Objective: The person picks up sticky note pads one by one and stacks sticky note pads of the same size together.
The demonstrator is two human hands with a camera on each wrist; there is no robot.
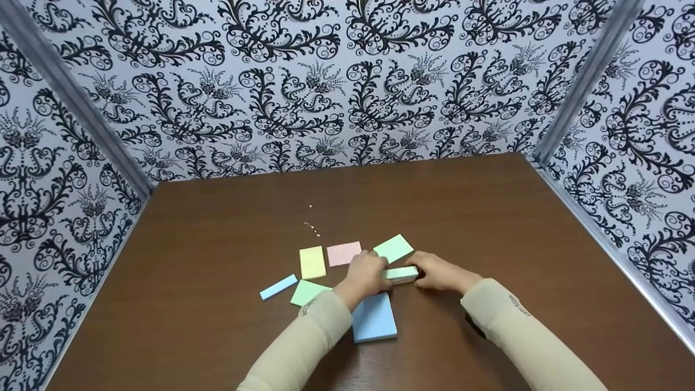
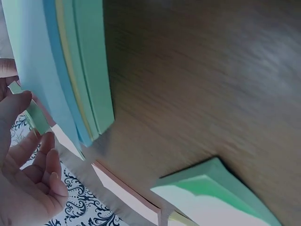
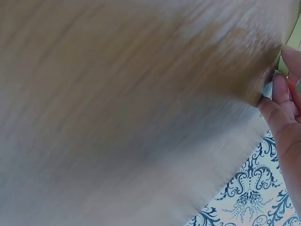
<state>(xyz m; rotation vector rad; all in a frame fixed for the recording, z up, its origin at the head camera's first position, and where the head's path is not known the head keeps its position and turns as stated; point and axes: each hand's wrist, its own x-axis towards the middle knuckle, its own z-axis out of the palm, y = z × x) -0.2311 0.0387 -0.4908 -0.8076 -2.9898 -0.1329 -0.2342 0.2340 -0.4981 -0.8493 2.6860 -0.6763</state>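
Note:
Between my two hands is a small pale green sticky note pad. My left hand grips its left end, thumb and fingers curled. At its right end my right hand pinches it with curled fingers. In the left wrist view the left hand holds a green edge of it. The right wrist view shows the right hand at the frame edge, fingertips at a yellow-green strip. Under my left forearm lies a thick sticky note stack, blue on top, with yellow and green layers in its side.
Around the hands on the brown table lie a light green pad, a pink pad, a yellow pad, a green pad and a narrow blue strip pad. Patterned walls enclose the back and sides.

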